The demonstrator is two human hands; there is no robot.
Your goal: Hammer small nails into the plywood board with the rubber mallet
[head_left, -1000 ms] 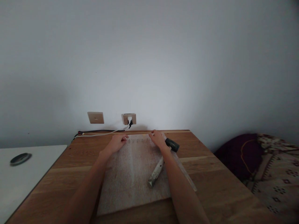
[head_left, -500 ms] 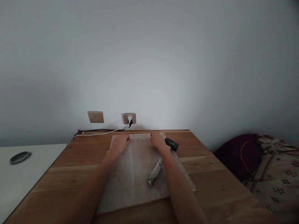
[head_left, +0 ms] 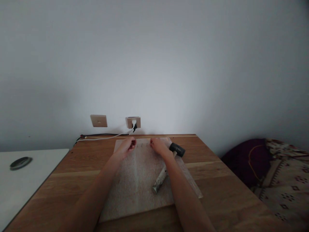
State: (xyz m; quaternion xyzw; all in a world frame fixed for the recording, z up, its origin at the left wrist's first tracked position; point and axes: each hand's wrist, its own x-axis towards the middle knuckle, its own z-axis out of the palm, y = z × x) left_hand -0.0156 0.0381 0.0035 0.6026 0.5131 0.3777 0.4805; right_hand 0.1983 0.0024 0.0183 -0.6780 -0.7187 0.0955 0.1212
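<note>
A pale, worn board (head_left: 135,180) lies flat on the wooden table. My left hand (head_left: 127,145) is over its far left part, fingers curled inward. Across from it, my right hand (head_left: 158,145) is also curled, over the far right part. Whatever may be inside either hand is hidden. A few small, thin dark marks or pins show near the board's far edge between the hands; they are too small to name surely. A black-headed mallet (head_left: 177,149) rests slantwise on the board, its pale, stained handle passing partly beneath my right forearm.
The wooden table (head_left: 212,180) reaches the wall. Along its back edge run black and white cables to a wall socket (head_left: 133,122); a blank plate (head_left: 98,120) is beside it. Left stands a white surface with a round dark object (head_left: 21,163). Patterned fabric (head_left: 287,183) lies right.
Both hands have moved slightly toward each other along the far part of the board, with fingers curled in. The mallet and board look unmoved.
</note>
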